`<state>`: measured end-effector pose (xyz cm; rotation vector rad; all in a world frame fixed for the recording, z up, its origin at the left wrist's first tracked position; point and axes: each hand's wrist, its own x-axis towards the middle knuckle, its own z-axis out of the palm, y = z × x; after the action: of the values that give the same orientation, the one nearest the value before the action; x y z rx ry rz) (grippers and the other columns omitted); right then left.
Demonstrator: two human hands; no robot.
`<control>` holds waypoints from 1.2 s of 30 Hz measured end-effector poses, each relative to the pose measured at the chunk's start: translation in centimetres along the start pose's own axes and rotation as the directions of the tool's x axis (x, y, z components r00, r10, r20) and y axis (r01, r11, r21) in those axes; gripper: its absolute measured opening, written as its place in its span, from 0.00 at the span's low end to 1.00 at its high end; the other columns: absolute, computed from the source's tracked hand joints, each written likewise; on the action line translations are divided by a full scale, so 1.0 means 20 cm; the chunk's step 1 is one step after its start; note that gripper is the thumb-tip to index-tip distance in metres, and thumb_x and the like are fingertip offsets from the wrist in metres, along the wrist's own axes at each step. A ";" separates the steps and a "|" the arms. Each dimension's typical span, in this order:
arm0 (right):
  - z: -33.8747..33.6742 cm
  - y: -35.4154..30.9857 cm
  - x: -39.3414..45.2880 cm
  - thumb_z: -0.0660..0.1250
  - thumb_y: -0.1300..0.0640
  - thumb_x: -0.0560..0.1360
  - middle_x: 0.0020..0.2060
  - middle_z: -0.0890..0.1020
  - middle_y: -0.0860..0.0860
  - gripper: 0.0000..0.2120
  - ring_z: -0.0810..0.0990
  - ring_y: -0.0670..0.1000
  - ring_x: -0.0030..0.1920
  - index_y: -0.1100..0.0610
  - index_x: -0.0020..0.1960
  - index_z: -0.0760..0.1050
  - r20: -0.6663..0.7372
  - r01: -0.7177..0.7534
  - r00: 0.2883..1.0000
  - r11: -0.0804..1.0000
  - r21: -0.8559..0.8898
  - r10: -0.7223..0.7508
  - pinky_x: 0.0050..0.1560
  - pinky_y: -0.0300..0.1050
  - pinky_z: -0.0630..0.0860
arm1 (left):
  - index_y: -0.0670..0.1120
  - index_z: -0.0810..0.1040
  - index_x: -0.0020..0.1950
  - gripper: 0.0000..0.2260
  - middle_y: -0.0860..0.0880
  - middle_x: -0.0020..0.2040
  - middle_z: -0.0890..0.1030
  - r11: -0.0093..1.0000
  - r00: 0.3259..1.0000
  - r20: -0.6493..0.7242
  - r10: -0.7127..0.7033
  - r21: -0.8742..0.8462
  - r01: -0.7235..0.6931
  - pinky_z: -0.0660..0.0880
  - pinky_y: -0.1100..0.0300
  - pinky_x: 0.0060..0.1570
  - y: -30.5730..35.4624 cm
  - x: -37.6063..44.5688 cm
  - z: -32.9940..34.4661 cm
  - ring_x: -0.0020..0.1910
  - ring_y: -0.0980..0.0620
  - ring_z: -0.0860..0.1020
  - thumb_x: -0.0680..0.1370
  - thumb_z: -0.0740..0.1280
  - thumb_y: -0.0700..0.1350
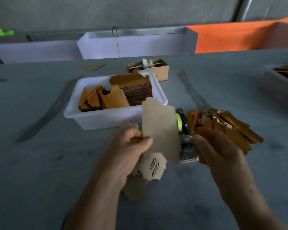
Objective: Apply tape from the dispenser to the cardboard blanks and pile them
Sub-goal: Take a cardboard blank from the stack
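Kraft cardboard blank [160,130], pinched upright in the left hand [131,151] grip, directly before the tape dispenser [183,128] on the tabletop [40,163]. Right hand [218,151] at dispenser, grip loosely curled; contents indiscernible. Taping step likely; next: draw tape onto blank, then add to pile [223,125].

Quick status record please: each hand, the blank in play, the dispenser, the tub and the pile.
left hand: pinches the upright brown cardboard blank at its left edge, more blanks under the palm
right hand: fingers curled by the dispenser; grip cannot be told
black tape dispenser with green roll: behind the blank, partly hidden
white plastic tub: holds stacked gold-faced blanks
loose gold-faced pile: right of the dispenser
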<state>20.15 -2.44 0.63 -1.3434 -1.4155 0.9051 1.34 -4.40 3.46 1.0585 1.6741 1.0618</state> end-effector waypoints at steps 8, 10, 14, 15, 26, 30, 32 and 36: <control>0.09 -0.02 -0.03 0.69 0.49 0.62 0.42 0.84 0.49 0.18 0.82 0.51 0.43 0.52 0.50 0.79 0.254 -0.318 0.938 0.871 0.373 0.234 0.34 0.44 0.78 | 0.49 0.81 0.52 0.11 0.50 0.46 0.85 0.983 0.989 0.146 0.013 -0.183 0.014 0.78 0.62 0.45 -0.01 -0.06 0.15 0.47 0.54 0.83 0.70 0.75 0.45; 0.08 -0.01 -0.03 0.68 0.49 0.63 0.43 0.83 0.49 0.17 0.81 0.52 0.46 0.52 0.49 0.79 0.276 -0.332 0.931 0.864 0.379 0.237 0.39 0.46 0.78 | 0.50 0.81 0.51 0.11 0.52 0.45 0.85 0.986 0.994 0.106 0.019 -0.167 -0.001 0.79 0.60 0.47 -0.02 -0.05 0.17 0.45 0.56 0.83 0.71 0.75 0.45; 0.05 0.01 -0.04 0.66 0.51 0.65 0.42 0.84 0.51 0.13 0.82 0.53 0.46 0.55 0.45 0.82 0.287 -0.338 0.928 0.862 0.377 0.238 0.42 0.47 0.80 | 0.54 0.80 0.46 0.07 0.57 0.43 0.85 0.985 0.997 0.073 0.031 -0.169 -0.019 0.74 0.70 0.40 -0.05 -0.04 0.17 0.42 0.62 0.82 0.71 0.75 0.46; 0.05 0.01 -0.04 0.66 0.51 0.65 0.42 0.84 0.51 0.12 0.82 0.52 0.45 0.56 0.44 0.82 0.287 -0.335 0.928 0.869 0.364 0.237 0.44 0.48 0.80 | 0.54 0.80 0.46 0.07 0.58 0.42 0.85 0.985 0.997 0.075 0.031 -0.170 -0.018 0.74 0.70 0.40 -0.05 -0.04 0.17 0.42 0.62 0.81 0.71 0.75 0.45; 0.02 0.00 -0.06 0.69 0.56 0.72 0.31 0.79 0.46 0.03 0.76 0.41 0.33 0.48 0.41 0.78 0.153 0.005 0.988 0.989 -0.146 0.018 0.31 0.33 0.71 | 0.52 0.80 0.43 0.07 0.57 0.37 0.84 0.976 1.000 0.021 0.017 -0.219 -0.012 0.75 0.71 0.31 -0.09 -0.04 0.24 0.36 0.61 0.82 0.70 0.75 0.42; 0.04 -0.04 -0.09 0.67 0.51 0.72 0.32 0.78 0.42 0.07 0.77 0.39 0.34 0.42 0.48 0.73 0.097 0.148 0.987 0.944 -0.296 -0.125 0.33 0.28 0.72 | 0.53 0.80 0.42 0.07 0.55 0.38 0.84 0.986 0.992 -0.046 0.115 -0.118 -0.119 0.79 0.64 0.35 -0.11 -0.04 0.26 0.36 0.59 0.81 0.70 0.75 0.42; 0.06 -0.06 -0.11 0.64 0.49 0.73 0.30 0.78 0.44 0.09 0.78 0.40 0.32 0.45 0.53 0.74 0.068 0.160 0.987 0.960 -0.229 -0.148 0.30 0.29 0.72 | 0.54 0.80 0.44 0.07 0.55 0.39 0.84 0.984 0.990 -0.033 0.138 -0.110 -0.141 0.81 0.60 0.38 -0.11 -0.05 0.27 0.38 0.58 0.82 0.71 0.74 0.43; 0.10 -0.07 -0.15 0.60 0.43 0.69 0.30 0.80 0.50 0.15 0.80 0.43 0.31 0.49 0.51 0.73 0.105 0.100 0.990 0.995 -0.027 -0.097 0.30 0.32 0.75 | 0.47 0.82 0.48 0.03 0.46 0.39 0.84 0.981 0.992 0.069 0.110 -0.170 -0.097 0.81 0.56 0.35 -0.11 -0.07 0.27 0.36 0.49 0.83 0.75 0.71 0.44</control>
<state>17.71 -5.40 1.09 -1.2543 -1.5680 0.9007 6.29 -5.22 0.33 1.0731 1.4540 1.1907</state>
